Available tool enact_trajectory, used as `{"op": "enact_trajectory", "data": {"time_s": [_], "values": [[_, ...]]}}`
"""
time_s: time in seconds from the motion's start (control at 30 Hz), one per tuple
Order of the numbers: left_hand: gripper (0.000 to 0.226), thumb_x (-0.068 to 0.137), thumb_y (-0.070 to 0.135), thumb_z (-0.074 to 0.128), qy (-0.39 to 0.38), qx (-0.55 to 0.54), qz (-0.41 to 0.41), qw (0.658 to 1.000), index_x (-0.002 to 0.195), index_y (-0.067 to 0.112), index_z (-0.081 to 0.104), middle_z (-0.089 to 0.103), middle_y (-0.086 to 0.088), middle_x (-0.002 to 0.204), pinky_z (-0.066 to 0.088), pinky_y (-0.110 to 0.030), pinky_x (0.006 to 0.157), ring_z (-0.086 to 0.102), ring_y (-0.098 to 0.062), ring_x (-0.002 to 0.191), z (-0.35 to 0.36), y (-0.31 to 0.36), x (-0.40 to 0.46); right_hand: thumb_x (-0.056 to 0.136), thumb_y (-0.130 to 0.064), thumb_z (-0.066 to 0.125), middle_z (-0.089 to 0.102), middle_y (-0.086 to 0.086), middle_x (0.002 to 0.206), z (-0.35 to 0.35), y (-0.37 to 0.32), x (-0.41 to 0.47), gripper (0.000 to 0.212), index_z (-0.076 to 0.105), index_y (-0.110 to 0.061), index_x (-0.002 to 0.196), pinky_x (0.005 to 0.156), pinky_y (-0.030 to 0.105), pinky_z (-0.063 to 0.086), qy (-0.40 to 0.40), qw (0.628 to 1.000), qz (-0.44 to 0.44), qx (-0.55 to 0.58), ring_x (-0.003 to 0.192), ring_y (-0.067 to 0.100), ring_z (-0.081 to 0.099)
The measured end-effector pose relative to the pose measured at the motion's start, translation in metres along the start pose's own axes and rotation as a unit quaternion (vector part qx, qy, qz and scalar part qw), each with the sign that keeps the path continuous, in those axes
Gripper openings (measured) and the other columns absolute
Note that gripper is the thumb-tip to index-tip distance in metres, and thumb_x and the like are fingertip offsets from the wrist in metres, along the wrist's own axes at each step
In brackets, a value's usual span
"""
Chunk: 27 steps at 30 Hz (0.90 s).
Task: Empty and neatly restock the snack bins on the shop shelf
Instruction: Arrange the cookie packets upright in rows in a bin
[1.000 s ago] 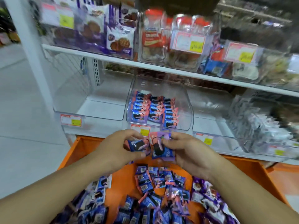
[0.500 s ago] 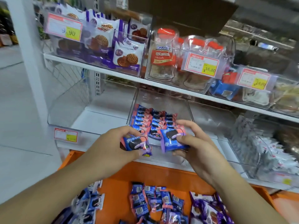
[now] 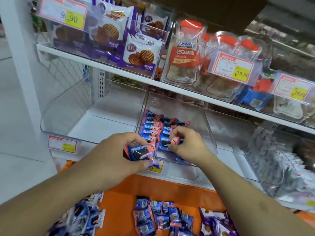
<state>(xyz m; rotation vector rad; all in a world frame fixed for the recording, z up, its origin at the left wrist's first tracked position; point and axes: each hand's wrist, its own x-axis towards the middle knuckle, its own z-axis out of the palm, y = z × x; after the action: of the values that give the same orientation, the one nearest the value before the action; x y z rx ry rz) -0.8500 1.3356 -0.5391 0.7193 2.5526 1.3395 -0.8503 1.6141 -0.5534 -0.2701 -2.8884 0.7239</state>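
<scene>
Two snack packets are in hand at the front of the middle bin [image 3: 207, 126]: the right hand [image 3: 186, 145] pinches a blue-and-pink packet [image 3: 166, 143] between thumb and curled fingertips, holding it right at the near end of the rows of packets [image 3: 154, 126] already lined up inside, while the left hand [image 3: 110, 159] grips a second packet [image 3: 140, 153] with the thumb pressed on its lower edge, just outside the bin's front lip and a little lower. The right hand is clearly the nearer one to the open slot. The rows run front to back, away from the person, and the packet in the right hand lies roughly across them with its printed face up, so it probably only needs setting down at the near end of the row. The bin floor is clear plastic, with bare room left toward its right wall and its front. The left bin [image 3: 68, 106] beside it holds nothing visible. Below, the orange crate [image 3: 122, 198] carries many more loose packets [image 3: 153, 213], so the restocking looks far from finished.
</scene>
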Motion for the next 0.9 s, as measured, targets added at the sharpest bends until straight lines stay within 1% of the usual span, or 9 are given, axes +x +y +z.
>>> {"op": "enact_trajectory", "data": {"time_s": [0.07,0.13,0.23,0.33,0.43,0.53,0.63,0.77,0.9], "values": [[0.054,0.056,0.075,0.08,0.008,0.001,0.009,1.0,0.105,0.061,0.063,0.07,0.029,0.099,0.061,-0.033,0.075,0.067,0.007,0.091,0.001,-0.006,0.004,0.077,-0.015,0.083,0.069,-0.013,0.081,0.008,0.005,0.009,0.022,0.067,-0.029,0.084,0.069,0.017,0.046,-0.018,0.999,-0.012,-0.046,0.079,0.011,0.063],[0.057,0.053,0.079,0.077,0.01,-0.005,0.014,1.0,0.106,0.061,0.064,0.07,0.031,0.099,0.062,-0.034,0.075,0.068,0.005,0.092,0.002,-0.01,0.006,0.077,-0.019,0.084,0.068,-0.013,0.081,0.014,0.009,0.015,0.019,0.068,-0.029,0.084,0.077,0.028,0.046,-0.025,0.996,-0.024,-0.088,0.088,0.015,0.058],[0.06,0.049,0.083,0.074,0.015,-0.009,0.012,1.0,0.103,0.061,0.064,0.068,0.036,0.099,0.062,-0.033,0.075,0.067,0.007,0.093,0.001,-0.013,0.009,0.076,-0.024,0.087,0.059,-0.015,0.087,0.019,0.011,0.021,0.02,0.07,-0.028,0.084,0.081,0.032,0.04,-0.024,0.991,-0.041,-0.126,0.096,0.019,0.048],[0.058,0.05,0.081,0.076,0.009,-0.005,0.007,1.0,0.103,0.061,0.063,0.069,0.031,0.099,0.062,-0.033,0.077,0.068,0.005,0.093,0.003,-0.014,0.011,0.07,-0.025,0.09,0.057,-0.016,0.087,0.022,0.013,0.025,0.022,0.069,-0.026,0.079,0.086,0.034,0.044,-0.023,0.988,-0.05,-0.145,0.096,0.022,0.052],[0.048,0.066,0.069,0.083,-0.012,0.01,0.004,1.0,0.108,0.058,0.061,0.066,0.03,0.109,0.053,-0.017,0.076,0.064,0.01,0.093,0.001,-0.011,0.01,0.068,-0.025,0.09,0.059,-0.014,0.088,0.025,0.015,0.026,0.025,0.067,-0.026,0.077,0.087,0.036,0.046,-0.028,0.983,-0.052,-0.172,0.095,0.022,0.051],[0.046,0.073,0.062,0.083,-0.04,0.021,-0.005,0.999,0.112,0.056,0.06,0.06,0.032,0.113,0.043,-0.006,0.063,0.06,0.018,0.089,-0.002,-0.006,0.006,0.065,-0.029,0.092,0.06,-0.014,0.09,0.024,0.019,0.026,0.028,0.067,-0.029,0.077,0.088,0.039,0.048,-0.035,0.982,-0.041,-0.182,0.095,0.021,0.05],[0.047,0.072,0.059,0.085,-0.042,0.017,-0.007,0.999,0.112,0.057,0.06,0.061,0.031,0.115,0.044,-0.008,0.066,0.064,0.009,0.09,-0.003,-0.002,0.004,0.065,-0.034,0.095,0.062,-0.014,0.092,0.02,0.024,0.022,0.035,0.064,-0.035,0.081,0.091,0.039,0.049,-0.03,0.99,-0.031,-0.131,0.098,0.02,0.052],[0.052,0.071,0.055,0.088,-0.021,0.018,-0.019,0.999,0.114,0.053,0.058,0.063,0.027,0.118,0.05,-0.016,0.076,0.064,0.004,0.095,-0.003,0.0,0.003,0.087,-0.022,0.083,0.065,-0.009,0.099,-0.003,0.002,-0.004,0.021,0.069,-0.037,0.094,0.093,0.036,0.05,0.015,0.999,-0.042,-0.021,0.102,0.018,0.056],[0.055,0.068,0.051,0.091,0.0,0.016,-0.018,1.0,0.112,0.05,0.058,0.065,0.025,0.117,0.048,-0.01,0.065,0.066,0.007,0.089,0.001,0.003,0.005,0.093,-0.015,0.079,0.074,0.0,0.101,-0.028,-0.047,-0.041,0.022,0.076,-0.023,0.113,0.087,0.041,0.058,-0.102,0.96,-0.084,0.247,0.093,0.026,0.069]]}}
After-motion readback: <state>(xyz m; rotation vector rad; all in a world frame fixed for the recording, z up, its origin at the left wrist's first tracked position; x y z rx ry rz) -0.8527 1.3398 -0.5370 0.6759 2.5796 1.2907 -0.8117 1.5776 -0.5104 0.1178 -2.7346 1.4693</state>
